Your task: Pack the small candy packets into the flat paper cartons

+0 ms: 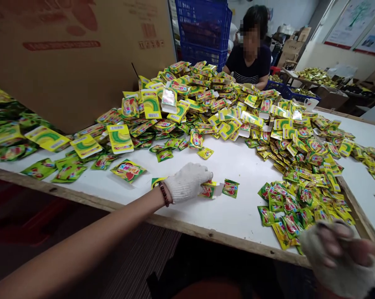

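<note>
My left hand (189,180), in a white knitted glove and with a beaded bracelet at the wrist, is closed on a small yellow-green box (208,191) lying on the white table. The box's end flap stands open on the right. Just beyond that flap lies a single green sachet (230,188). My right hand (340,257), in a glove that leaves the fingertips bare, hovers at the table's front right. Its fingers are half curled and blurred, so I cannot see whether anything is in them. Nearest to it is a spread of green and yellow sachets (289,211).
A large heap of small boxes (200,95) and sachets covers the table's middle. A big cardboard carton (81,62) stands at the left. Wooden edging (210,235) borders the white table (237,162). Opposite sits a person (250,58), beside stacked blue crates (203,29).
</note>
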The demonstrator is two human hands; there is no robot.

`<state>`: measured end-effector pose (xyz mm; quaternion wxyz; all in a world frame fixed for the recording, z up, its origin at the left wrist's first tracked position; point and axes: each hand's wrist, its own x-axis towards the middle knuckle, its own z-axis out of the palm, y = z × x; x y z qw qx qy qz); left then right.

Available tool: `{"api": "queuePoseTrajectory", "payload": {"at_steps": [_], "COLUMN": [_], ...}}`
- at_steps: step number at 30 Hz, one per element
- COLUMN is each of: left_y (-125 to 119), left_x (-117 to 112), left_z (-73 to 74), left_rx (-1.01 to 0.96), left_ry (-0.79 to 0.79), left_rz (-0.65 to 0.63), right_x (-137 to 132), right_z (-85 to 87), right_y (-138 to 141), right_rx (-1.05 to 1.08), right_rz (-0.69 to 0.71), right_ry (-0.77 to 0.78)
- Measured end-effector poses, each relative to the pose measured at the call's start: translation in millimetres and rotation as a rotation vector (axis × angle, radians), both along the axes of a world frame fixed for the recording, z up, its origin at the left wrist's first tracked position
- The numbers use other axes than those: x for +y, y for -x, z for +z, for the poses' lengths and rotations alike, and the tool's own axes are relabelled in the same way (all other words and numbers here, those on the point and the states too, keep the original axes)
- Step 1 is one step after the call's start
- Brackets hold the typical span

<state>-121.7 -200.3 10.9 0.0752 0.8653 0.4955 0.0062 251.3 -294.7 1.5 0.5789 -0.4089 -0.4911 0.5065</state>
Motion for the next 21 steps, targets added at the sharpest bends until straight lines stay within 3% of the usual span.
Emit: {"api": "queuePoseTrajectory", "payload": {"at_steps": [3, 5, 7, 9, 11, 14, 21], "left_y": [-22, -43, -65, -83, -94, -94, -87], "left_x": [-18, -33, -45, -53, -57, -58, -56], "left_z": [0.0, -5.5, -16.6, -31.0, -44.3, -55.6, -51.9], "left_rx": [-0.444, -0.811, -1.132, -1.33, -1.408, -1.354, -1.226], "left_ry": [0.046, 0.193, 0.37, 0.49, 0.546, 0.508, 0.446], "left_rz": [0.149, 0.257, 0.309, 0.329, 0.345, 0.32, 0.16], "right_x": [5, 13, 21, 25, 26, 24, 27], "right_z": [-12.2, -20.5, -29.0, -37.5, -45.1, -52.4, -42.0], "right_y": [53, 83, 101, 107, 105, 99, 88], "right_rx": [-0.18, -0.322, -0.279, -0.222, -0.229, -0.308, -0.656], "right_rz": [0.011, 0.023, 0.003, -0.015, -0.025, -0.036, 0.041], "right_ry": [0.106, 0.137, 0.089, 0.051, 0.045, 0.042, -0.045]}}
